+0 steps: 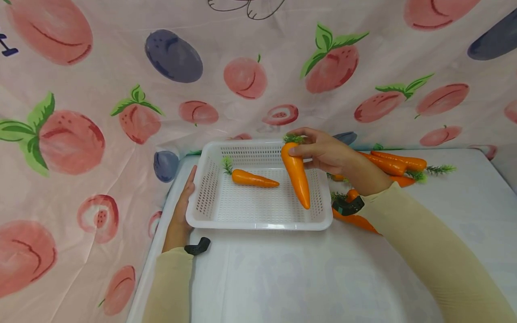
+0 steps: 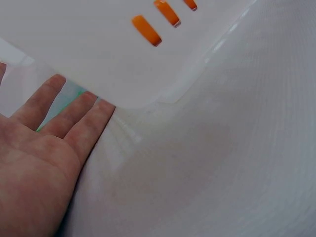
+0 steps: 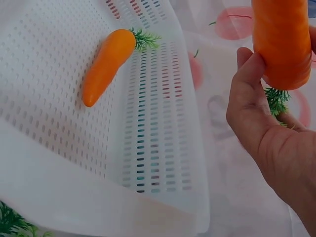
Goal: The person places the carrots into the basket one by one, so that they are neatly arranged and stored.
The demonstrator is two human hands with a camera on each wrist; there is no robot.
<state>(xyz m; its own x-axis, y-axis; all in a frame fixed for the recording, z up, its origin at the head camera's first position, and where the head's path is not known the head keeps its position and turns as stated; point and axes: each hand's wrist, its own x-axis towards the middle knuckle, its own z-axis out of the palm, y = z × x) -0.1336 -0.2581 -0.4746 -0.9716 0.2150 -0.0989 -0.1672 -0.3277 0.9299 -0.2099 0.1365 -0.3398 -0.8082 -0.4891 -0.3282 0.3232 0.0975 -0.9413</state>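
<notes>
A white plastic basket (image 1: 258, 225) with slotted walls stands on the table, and one orange carrot (image 1: 252, 178) with a green tuft lies on its floor. Over the basket's right part, my right hand (image 1: 323, 150) grips a second carrot (image 1: 298, 177) near its leafy top, the tip pointing down toward the front. In the right wrist view the thumb presses the held carrot's (image 3: 284, 44) thick end. My left hand (image 1: 182, 211) rests along the basket's left side. Its fingers (image 2: 74, 116) look straight and touch the basket wall in the left wrist view.
Several more carrots (image 1: 400, 160) lie in a loose pile right of the basket, partly hidden behind my right forearm. Another carrot (image 1: 357, 221) lies closer, under the wrist. A fruit-print cloth (image 1: 242, 40) hangs behind and left of the white table (image 1: 282, 278).
</notes>
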